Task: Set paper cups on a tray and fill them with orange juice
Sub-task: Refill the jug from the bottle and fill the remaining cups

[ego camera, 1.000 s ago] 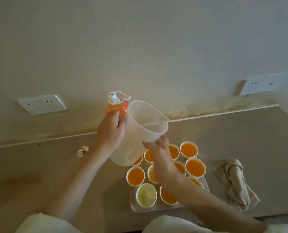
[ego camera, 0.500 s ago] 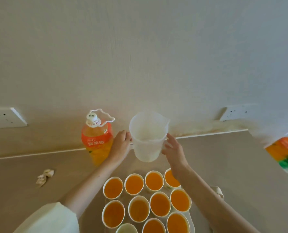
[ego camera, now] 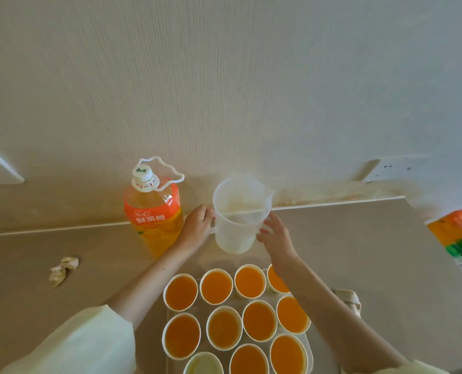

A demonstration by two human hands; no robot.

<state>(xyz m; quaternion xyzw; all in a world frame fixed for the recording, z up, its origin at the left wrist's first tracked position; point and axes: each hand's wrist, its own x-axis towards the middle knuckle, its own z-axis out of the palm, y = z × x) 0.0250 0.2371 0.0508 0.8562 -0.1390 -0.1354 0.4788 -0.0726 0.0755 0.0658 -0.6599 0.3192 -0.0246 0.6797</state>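
Plainly the paper cups [ego camera: 259,319] sit packed on the tray [ego camera: 309,349] at near centre, all showing juice but one pale cup [ego camera: 203,365] at the near edge. Just beyond them the jug [ego camera: 238,230] looks empty and is kept upright, the left hand [ego camera: 197,228] curled round its handle and the right hand [ego camera: 277,237] cupping its wall with bent fingers to steady it. The capped bottle [ego camera: 154,211] stands just left, likely handy for a refill

One head-worn view looks forward and down from the near side of the counter [ego camera: 359,252], facing the far wall [ego camera: 224,76], close above the tray [ego camera: 309,349].
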